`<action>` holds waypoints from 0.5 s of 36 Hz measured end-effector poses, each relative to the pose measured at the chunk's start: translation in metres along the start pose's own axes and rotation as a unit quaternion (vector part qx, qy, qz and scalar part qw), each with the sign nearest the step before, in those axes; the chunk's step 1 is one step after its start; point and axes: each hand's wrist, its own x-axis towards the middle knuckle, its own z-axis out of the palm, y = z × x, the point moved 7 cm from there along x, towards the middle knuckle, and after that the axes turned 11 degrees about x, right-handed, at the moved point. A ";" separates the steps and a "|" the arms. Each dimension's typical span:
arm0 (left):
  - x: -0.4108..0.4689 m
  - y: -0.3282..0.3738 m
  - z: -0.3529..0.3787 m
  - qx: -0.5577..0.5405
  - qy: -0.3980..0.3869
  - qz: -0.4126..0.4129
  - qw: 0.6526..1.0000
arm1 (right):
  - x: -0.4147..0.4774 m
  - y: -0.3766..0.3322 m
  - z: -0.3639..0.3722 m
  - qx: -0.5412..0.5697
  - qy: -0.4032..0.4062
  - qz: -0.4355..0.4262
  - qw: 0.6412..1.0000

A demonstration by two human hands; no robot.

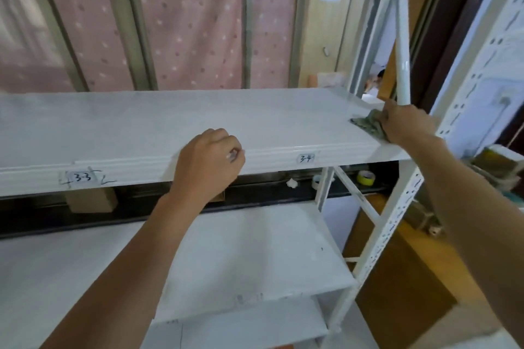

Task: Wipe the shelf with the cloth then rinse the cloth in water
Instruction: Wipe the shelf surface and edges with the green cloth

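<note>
A white metal shelf [136,127] spans the view at chest height, with labels "3-3" and "3-4" on its front lip. At its far right end lies a greenish-grey cloth [367,122], pressed flat onto the shelf by my right hand [405,123], which grips its right part. My left hand [211,161] rests on the shelf's front edge near the middle, fingers curled into a fist, nothing visible in it. Part of the cloth is hidden under my right hand.
A lower white shelf [255,258] sits below. White perforated uprights [402,215] frame the right end. A yellow tape roll [366,177] and a cardboard box [90,201] lie behind, under the top shelf. Pink dotted curtains [192,22] hang behind.
</note>
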 end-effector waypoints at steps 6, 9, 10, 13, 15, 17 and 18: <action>0.014 0.052 0.018 -0.018 -0.012 0.021 1.000 | -0.007 0.027 -0.013 -0.075 -0.021 -0.083 0.993; 0.019 0.070 0.024 -0.016 -0.016 0.016 1.000 | -0.018 0.032 -0.019 -0.064 -0.030 -0.091 0.993; 0.020 0.074 0.025 -0.015 -0.019 0.012 1.000 | -0.021 0.033 -0.022 -0.054 -0.027 -0.084 0.995; 0.025 0.086 0.029 -0.018 -0.024 0.002 1.000 | -0.032 0.032 -0.022 -0.030 -0.012 -0.047 0.998; 0.028 0.090 0.031 -0.021 -0.025 -0.008 0.999 | -0.038 0.029 -0.020 -0.017 0.010 -0.022 1.000; 0.028 0.092 0.033 -0.019 -0.025 -0.020 0.999 | -0.043 0.022 -0.016 0.003 0.036 -0.015 0.999; 0.028 0.093 0.033 -0.016 -0.024 -0.024 0.999 | -0.045 0.017 -0.015 0.016 0.051 -0.018 0.998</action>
